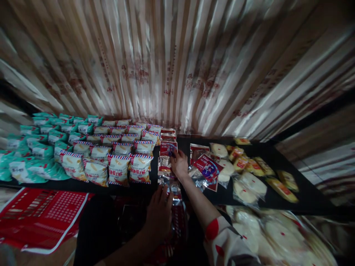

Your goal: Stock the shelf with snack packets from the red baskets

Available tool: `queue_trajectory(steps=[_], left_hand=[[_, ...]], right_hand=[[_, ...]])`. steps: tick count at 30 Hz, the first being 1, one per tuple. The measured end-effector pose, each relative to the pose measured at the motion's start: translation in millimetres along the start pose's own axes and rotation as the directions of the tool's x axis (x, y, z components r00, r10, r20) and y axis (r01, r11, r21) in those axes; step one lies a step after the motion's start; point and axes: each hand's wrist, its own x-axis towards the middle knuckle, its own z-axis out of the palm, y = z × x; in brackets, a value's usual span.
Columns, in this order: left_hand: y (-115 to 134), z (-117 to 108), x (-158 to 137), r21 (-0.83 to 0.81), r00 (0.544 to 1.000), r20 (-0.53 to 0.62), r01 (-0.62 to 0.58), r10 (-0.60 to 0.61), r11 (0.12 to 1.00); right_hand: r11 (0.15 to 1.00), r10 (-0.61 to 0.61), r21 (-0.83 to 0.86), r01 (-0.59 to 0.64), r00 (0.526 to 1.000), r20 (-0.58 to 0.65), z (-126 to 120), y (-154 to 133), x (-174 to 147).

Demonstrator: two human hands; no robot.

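Note:
My right hand (180, 164) reaches over the black shelf, its fingers closed at the right edge of a dark red snack packet (168, 148) with a blue-purple picture. This packet lies in a narrow column of similar packets running back towards the curtain. My left hand (161, 208) is lower, at the shelf's front edge, fingers stretched out beside a shiny silver packet (169, 183). Whether it presses on that packet I cannot tell. Right of my right hand lies a loose pile with another dark red packet (208, 170) on top.
White snack bags (119, 168) with striped tops stand in rows left, and teal bags (41, 162) farther left. Bagged pale round items (249, 187) and yellow packets (282, 188) lie right. A red basket (44, 218) is below left; a curtain (172, 66) hangs behind.

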Motion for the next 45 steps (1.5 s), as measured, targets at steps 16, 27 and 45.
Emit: queue_trajectory(steps=[16,27,45], left_hand=[[-0.4,7.6,-2.4,0.007,1.000,0.009,0.003,-0.004,1.000],[-0.3,11.0,-1.7,0.012,1.000,-0.021,-0.002,0.002,1.000],[0.8,14.2,0.6,0.076,0.991,-0.132,0.008,0.002,0.997]], right_hand=[[0.972,-0.218,-0.028,0.234,0.939,0.266,-0.2,-25.8,-13.3],[0.976,-0.201,-0.029,0.214,0.949,0.243,2.6,-30.6,-8.2],[0.931,-0.248,-0.167,0.325,0.897,0.367,-5.1,-37.2,22.3]])
